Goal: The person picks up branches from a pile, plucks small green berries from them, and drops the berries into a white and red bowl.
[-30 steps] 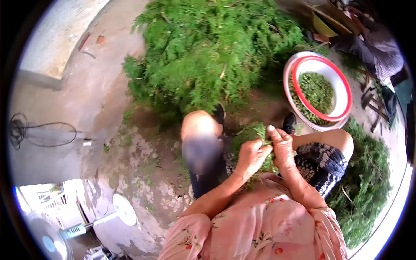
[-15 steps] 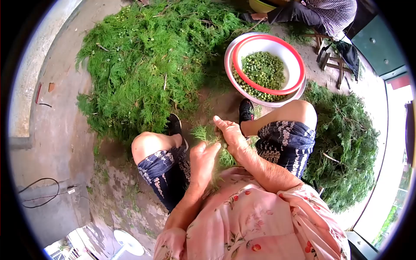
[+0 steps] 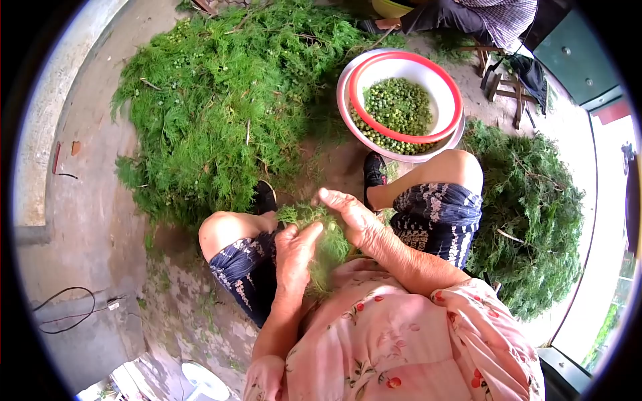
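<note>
A feathery evergreen sprig [image 3: 329,250] hangs between my knees, in front of the pink floral shirt. My left hand [image 3: 294,257] is closed on it, thumb and fingers pinching its upper part. My right hand [image 3: 349,215] lies against the sprig's far right side, thumb stretched out and fingers curled under; what those fingers hold is hidden. Beyond my hands stands a white, red-rimmed basin [image 3: 449,93] inside a wider pale basin [image 3: 455,142]. Small round green cones [image 3: 399,107] lie in them.
A large heap of cut evergreen branches [image 3: 200,113] covers the floor ahead and left. Another branch pile [image 3: 528,214] lies by my right knee. At the top right sits another person [image 3: 501,20], near a wooden stool [image 3: 513,97]. A black cable [image 3: 70,311] lies at left.
Both hands have shifted slightly left, the left one also upward, and stand a little farther apart. More of the sprig shows between them. The whole view has shifted a little.
</note>
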A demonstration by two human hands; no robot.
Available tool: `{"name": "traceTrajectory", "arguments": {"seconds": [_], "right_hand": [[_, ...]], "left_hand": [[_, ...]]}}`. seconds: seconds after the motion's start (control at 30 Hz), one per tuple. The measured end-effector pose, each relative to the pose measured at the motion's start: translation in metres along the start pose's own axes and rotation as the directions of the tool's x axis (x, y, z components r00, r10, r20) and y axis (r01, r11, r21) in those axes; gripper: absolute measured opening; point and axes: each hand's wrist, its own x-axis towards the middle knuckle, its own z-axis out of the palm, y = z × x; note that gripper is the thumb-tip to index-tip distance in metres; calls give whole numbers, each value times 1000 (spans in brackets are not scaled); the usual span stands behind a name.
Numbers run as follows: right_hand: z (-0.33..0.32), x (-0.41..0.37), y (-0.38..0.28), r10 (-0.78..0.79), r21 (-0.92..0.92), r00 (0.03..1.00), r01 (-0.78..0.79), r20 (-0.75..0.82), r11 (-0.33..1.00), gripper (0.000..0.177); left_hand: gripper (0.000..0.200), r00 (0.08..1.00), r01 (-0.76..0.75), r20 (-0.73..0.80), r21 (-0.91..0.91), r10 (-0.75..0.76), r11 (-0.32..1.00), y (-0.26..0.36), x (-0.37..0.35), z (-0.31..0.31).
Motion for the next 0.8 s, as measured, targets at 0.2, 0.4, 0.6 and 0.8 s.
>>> {"name": "traceTrajectory", "arguments": {"seconds": [0.2,0.4,0.6,0.8], "right_hand": [[0,9,8,-173,-131,982,162,-77,978,19],[-15,27,14,-466,-698,872,240,-152,675,35],[-16,31,7,-619,-917,780,175,-92,357,32],[-16,37,-1,-654,-976,757,128,-20,178,37]], "left_hand": [[9,1000,3,25,43,-4,999,2,-7,1],[11,998,-67,14,64,66,996,-10,-5,7],[12,993,-119,18,179,118,977,-22,2,9],[10,988,-153,19,197,152,968,-20,5,17]]}}
